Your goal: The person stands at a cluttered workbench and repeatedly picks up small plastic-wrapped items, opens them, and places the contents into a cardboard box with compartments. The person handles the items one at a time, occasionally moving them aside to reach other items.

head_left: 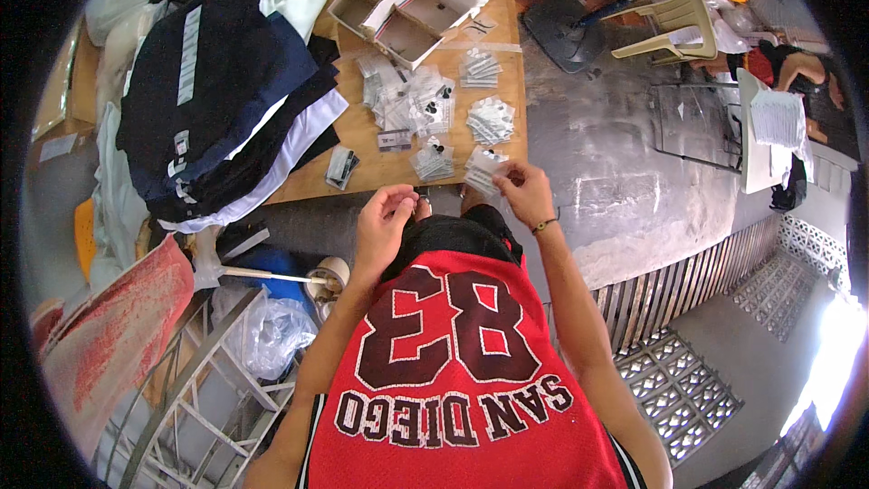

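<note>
Hovering hands [385, 217] at table edge [380, 183]

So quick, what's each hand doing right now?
Left hand: fingers pinched together; what they hold is too small to tell.
Right hand: pinching a small clear bag.

Bright daylight, blown-out glare at lower right, strong fisheye bending, black vignetted corners.

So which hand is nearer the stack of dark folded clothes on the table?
Left. The left hand is just off the table's near edge, right of the stack of dark folded clothes. The right hand is farther right, holding a small clear packet.
</note>
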`<state>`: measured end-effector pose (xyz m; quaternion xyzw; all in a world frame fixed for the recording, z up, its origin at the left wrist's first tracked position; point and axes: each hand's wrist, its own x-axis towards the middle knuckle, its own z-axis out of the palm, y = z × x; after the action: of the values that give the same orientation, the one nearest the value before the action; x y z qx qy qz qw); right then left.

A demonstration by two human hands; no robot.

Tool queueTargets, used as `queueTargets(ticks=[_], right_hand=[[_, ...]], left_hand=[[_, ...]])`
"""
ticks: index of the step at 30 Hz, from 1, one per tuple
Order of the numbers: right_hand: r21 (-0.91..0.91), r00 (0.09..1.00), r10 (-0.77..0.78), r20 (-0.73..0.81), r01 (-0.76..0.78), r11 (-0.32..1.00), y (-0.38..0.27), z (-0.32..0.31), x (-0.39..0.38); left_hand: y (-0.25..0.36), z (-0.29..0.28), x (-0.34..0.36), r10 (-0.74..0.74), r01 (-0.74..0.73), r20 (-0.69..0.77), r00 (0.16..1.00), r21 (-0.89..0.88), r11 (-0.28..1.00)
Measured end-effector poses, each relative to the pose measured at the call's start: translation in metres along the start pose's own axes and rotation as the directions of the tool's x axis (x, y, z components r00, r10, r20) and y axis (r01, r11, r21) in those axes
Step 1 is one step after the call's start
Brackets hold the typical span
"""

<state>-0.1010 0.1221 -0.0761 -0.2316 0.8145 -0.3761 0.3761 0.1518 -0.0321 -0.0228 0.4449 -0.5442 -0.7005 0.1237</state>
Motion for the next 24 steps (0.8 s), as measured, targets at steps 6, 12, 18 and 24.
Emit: queueTargets(ticks=[6, 12, 18, 24], right_hand=[[-0.44, 0.943, -0.262, -0.206, 0.15, 0.885, -0.018, -0.023, 0.012], [-0.345, 0.955, -0.169, -0.245, 0.077, 0.935, -0.027, -0.022, 0.012], [-0.409, 0.914, -0.404, -0.028, 0.358, 0.839, -0.071, 0.028, 0.041], [-0.587, 0.864, -0.498, 0.07, 0.44, 0.679, -0.1, 0.063, 0.086]], left_hand=[[0.001, -0.011, 0.01, -0.01, 0.004, -0.07, 0.998, -0.08, 0.997], [0.012, -0.021, 0.046, 0.371, -0.28, -0.084, 0.925, 0.512, 0.812], [0.017, -0.02, 0.099, 0.555, -0.315, 0.037, 0.831, 0.854, 0.414], [0.014, -0.021, 0.118, 0.558, -0.292, 0.01, 0.83, 0.859, 0.42]])
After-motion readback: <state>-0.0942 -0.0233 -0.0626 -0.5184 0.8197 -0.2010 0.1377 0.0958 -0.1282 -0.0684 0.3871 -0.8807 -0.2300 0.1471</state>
